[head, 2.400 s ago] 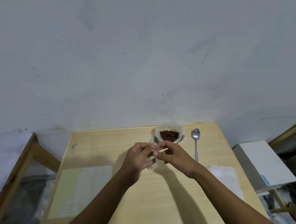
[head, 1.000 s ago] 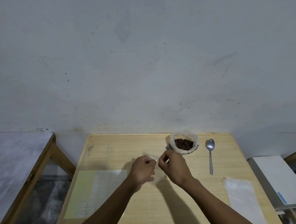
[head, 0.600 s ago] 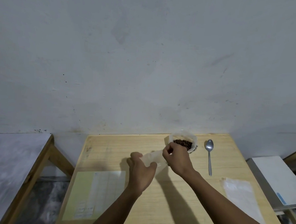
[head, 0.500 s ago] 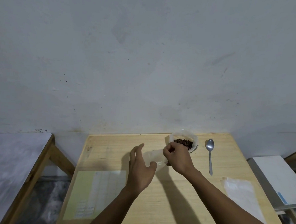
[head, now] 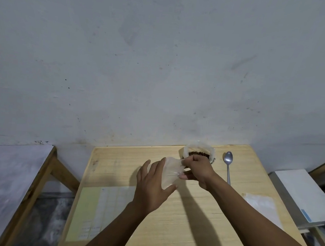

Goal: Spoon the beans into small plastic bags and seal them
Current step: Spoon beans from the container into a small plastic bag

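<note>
Small plastic bag point(head: 169, 173): empty, pinched by right hand point(head: 198, 170); left hand point(head: 151, 186) spread against it. Spoon point(head: 228, 168) lies right, handle toward person, right hand nearer.

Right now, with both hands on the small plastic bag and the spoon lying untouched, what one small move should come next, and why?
Probably finish spreading the bag's mouth. The right hand pinches one edge of the small plastic bag while the left hand is open against it. The bag looks empty, the spoon lies on the table, and the beans are in their container.
</note>
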Demonstrator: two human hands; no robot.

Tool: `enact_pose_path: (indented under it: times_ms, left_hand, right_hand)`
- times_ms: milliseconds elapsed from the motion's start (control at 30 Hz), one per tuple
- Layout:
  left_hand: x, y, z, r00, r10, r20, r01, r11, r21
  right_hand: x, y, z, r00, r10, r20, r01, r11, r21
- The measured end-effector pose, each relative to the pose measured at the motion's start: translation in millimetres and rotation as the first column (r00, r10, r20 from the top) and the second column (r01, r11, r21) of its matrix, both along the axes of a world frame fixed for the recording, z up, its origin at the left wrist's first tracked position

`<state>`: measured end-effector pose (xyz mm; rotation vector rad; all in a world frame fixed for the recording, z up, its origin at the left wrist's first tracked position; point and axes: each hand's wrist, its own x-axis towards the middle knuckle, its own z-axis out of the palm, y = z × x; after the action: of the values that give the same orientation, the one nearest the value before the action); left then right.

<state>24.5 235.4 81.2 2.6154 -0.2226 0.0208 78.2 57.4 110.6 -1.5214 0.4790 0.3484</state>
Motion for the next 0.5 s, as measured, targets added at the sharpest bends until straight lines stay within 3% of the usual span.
enact_pose_path:
  times_ms: [100,367,433,500]
  left_hand:
    - [4,-1,-8,0.996,-0.003,0.084,0.003,1.000,0.006]
    - [17,1,-21,0.992,-0.043,0.117,0.057,0.992,-0.116]
    - [21,3,-17,0.993,-0.054,0.107,0.068,0.989,-0.133]
    - [26,3,-9,0.995,-0.049,0.083,0.059,0.989,-0.133]
  right_hand:
    - [-3,0,0,0.999,0.012,-0.041,-0.010,0.999,0.039]
    - [-7,-24,-10,0.988,0.117,-0.097,-0.101,0.982,0.157]
    - [-6,-41,-16,0.997,0.025,-0.071,-0.015,0.990,0.138]
    - [-1,-65,-32,0.991,-0.129,-0.030,0.129,0.992,-0.002]
